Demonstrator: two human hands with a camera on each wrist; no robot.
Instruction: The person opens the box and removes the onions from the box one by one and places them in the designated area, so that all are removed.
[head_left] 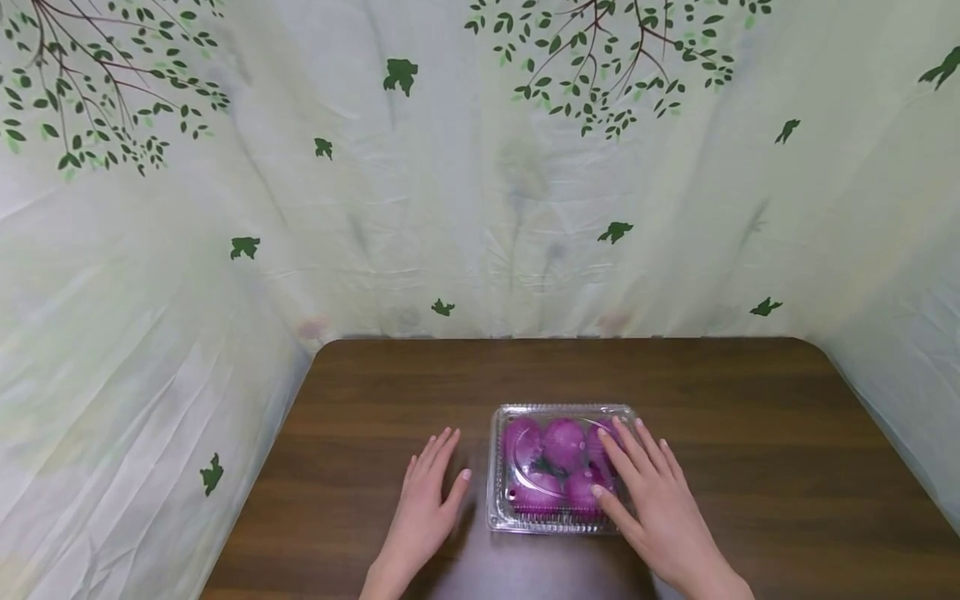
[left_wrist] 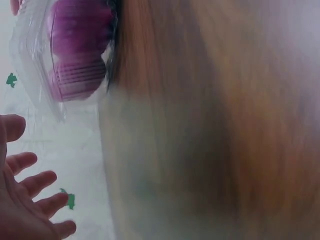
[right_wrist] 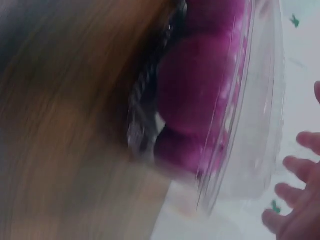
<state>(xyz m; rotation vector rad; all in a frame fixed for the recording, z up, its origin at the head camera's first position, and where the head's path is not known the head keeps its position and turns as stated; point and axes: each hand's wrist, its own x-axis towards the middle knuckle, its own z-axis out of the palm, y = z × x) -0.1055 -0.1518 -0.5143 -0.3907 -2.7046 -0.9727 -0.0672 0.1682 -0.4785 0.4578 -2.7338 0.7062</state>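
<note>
A clear plastic clamshell box [head_left: 498, 510] sits on the table, its lid down over several round purple things [head_left: 564, 443] whose kind I cannot tell. A bit of green shows in the middle among them. Left of the box is my left hand [head_left: 426, 502], fingers extended and thumb apart, holding nothing. My right hand [head_left: 664, 508] is spread over the box's right side in the head view. In the right wrist view its fingers [right_wrist: 299, 167] look apart from the box wall, and they grip nothing.
The brown wooden table [head_left: 780, 450] has rounded far corners. Behind it and at both sides hangs a pale cloth [head_left: 480, 208] printed with green leaves and branches. Both wrist views are partly blurred.
</note>
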